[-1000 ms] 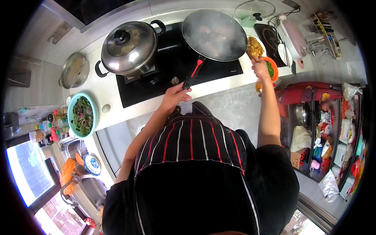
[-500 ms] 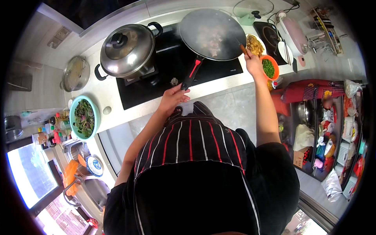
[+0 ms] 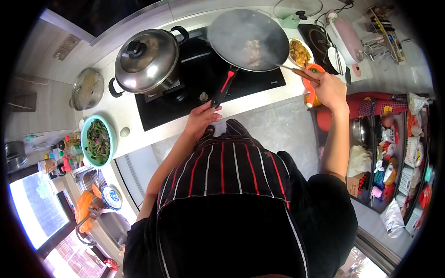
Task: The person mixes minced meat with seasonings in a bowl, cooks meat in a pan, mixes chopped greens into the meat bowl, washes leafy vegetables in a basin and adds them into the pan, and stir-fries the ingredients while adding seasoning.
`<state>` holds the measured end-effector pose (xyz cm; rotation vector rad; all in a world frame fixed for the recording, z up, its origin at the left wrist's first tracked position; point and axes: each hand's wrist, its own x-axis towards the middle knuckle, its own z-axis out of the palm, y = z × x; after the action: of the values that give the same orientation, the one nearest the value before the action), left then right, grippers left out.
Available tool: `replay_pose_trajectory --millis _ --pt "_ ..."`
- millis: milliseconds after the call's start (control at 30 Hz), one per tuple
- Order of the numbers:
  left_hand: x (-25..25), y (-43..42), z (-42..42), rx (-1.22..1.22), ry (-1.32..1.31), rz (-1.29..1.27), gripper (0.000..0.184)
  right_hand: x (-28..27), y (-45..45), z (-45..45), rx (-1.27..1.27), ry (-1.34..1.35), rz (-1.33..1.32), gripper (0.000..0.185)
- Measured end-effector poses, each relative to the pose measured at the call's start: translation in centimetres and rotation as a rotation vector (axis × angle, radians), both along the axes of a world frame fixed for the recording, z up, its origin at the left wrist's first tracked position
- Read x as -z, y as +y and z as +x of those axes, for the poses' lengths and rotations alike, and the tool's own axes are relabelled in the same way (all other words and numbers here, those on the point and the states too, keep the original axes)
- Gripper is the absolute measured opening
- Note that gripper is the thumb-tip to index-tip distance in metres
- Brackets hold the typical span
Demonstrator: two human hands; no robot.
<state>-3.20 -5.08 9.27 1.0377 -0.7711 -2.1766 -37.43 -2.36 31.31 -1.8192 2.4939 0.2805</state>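
My left hand point(image 3: 203, 116) grips the end of the black and red handle point(image 3: 224, 88) of a steaming wok point(image 3: 232, 37). Pale pieces of food point(image 3: 252, 52) lie in the wok. My right hand point(image 3: 330, 90) is closed on the wooden handle of a spatula point(image 3: 303, 74), whose metal shaft reaches over the wok's right rim; steam hides its tip. Under the spatula handle, and partly covered by it and my hand, is an orange bowl point(image 3: 308, 86) with chopped greens. Beside the wok sits a plate of yellow-brown food point(image 3: 300, 53).
A lidded steel pot point(image 3: 147, 60) stands left of the wok on the black cooktop point(image 3: 197, 74). Further left are a glass lid point(image 3: 87, 89) and a turquoise basin of leafy greens point(image 3: 98, 141). A pink appliance point(image 3: 345, 39) stands at the right, above crowded shelves point(image 3: 384, 157).
My right hand has moved right and slightly down, drawing the spatula handle away from the wok over the orange bowl. My left hand stays on the wok handle.
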Motion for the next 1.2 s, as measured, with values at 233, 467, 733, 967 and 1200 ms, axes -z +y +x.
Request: replay_pose_trajectory --millis 233,467,733,967,1200 --pt "-0.3 -0.3 0.1 0.018 0.005 0.01 0.038 9.9 -5.5 -1.4 0.134 -0.066 -0.124 0.036" --pt "-0.4 -0.4 0.2 0.027 -0.009 0.007 0.04 9.1 -4.6 -0.9 0.096 -0.141 -0.096 0.032" --pt "-0.5 -0.3 0.1 0.057 -0.037 0.016 0.037 12.9 -8.4 -3.2 0.114 -0.096 -0.12 0.039" --pt "-0.2 -0.2 -0.1 0.029 -0.019 0.048 0.034 9.1 -8.1 -1.7 0.131 0.045 -0.068 0.036" --pt "0.2 -0.5 0.1 0.027 0.013 0.038 0.035 8.4 -7.3 -3.1 0.062 -0.12 -0.02 0.033"
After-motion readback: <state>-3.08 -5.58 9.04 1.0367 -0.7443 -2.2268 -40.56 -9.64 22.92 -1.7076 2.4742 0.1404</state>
